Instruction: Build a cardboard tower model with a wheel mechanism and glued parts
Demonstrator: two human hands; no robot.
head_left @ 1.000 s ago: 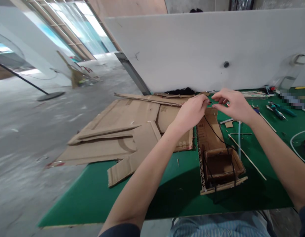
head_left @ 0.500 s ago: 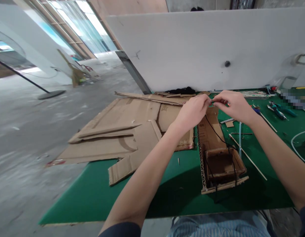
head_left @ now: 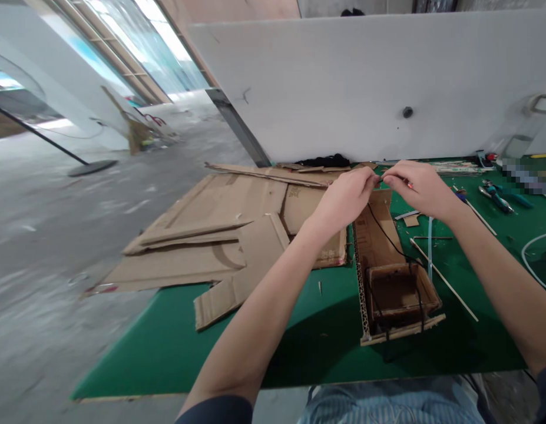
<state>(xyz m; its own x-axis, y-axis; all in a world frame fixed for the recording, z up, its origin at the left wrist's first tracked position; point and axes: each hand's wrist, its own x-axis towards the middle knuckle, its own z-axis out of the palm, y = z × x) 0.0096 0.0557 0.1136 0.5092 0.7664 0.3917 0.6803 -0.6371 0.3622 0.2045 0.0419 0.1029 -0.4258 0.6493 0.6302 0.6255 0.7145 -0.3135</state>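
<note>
My left hand (head_left: 353, 193) and my right hand (head_left: 417, 184) meet fingertip to fingertip above the far end of a long cardboard piece (head_left: 379, 235). Both are pinched closed around a thin black cord (head_left: 384, 230), whose exact end is hidden by the fingers. A small red spot shows at my right fingers; I cannot make out what it is. The cord runs down to a small open cardboard box (head_left: 399, 288) on the near end of the long piece. Dark strands cross the box's front, above a narrow cardboard strip (head_left: 405, 331).
Flat cardboard sheets (head_left: 206, 203) and a cut piece (head_left: 261, 247) cover the left of the green table (head_left: 135, 347). Thin sticks (head_left: 449, 285), a clear strip (head_left: 430, 247) and pliers (head_left: 496, 197) lie to the right. A white panel (head_left: 343, 88) stands behind.
The fingertips have shifted very slightly at the cord, with my right hand moving a little. The cardboard pieces and box stay where they were.
</note>
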